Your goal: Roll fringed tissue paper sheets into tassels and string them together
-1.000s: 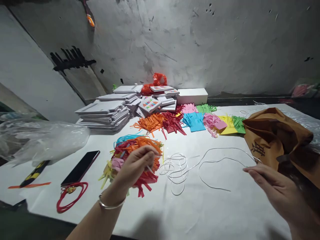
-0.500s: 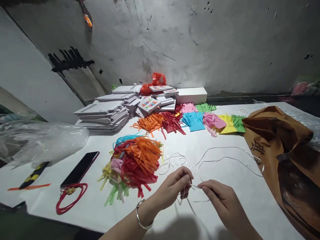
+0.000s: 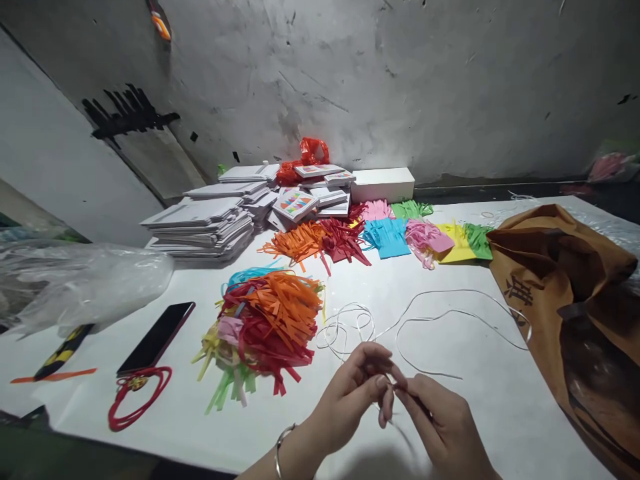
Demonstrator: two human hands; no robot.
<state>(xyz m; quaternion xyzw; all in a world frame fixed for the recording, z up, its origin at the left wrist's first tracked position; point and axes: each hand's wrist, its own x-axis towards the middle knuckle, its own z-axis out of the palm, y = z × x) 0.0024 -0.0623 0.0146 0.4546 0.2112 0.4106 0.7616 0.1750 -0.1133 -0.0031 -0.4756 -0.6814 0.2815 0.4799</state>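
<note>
Over the front of the white table, my left hand [image 3: 357, 397] and my right hand [image 3: 435, 417] meet at the fingertips. Both pinch a thin white string [image 3: 393, 419], and a short piece of it hangs below the fingers. The exact pinch point is mostly hidden by my fingers. More of this white string [image 3: 345, 327] lies in loose coils just behind my left hand. A long loop runs right toward the brown bag [image 3: 530, 280]. Left of my hands sits a pile of tissue paper tassels [image 3: 285, 307] in orange, red, yellow, green, pink and blue.
Folded tassel bundles [image 3: 393, 239] line the back, before a white box [image 3: 383, 185]. Stacked white packs [image 3: 205, 227] stand back left. A phone [image 3: 157, 339] with a red cord [image 3: 117, 417], a yellow-black cutter [image 3: 63, 353] and clear plastic [image 3: 100, 280] lie at the left.
My hands have come together, so the fingertips now touch where a gap with string showed before. A string end now lies on the table behind my right hand. The view has shifted slightly.
</note>
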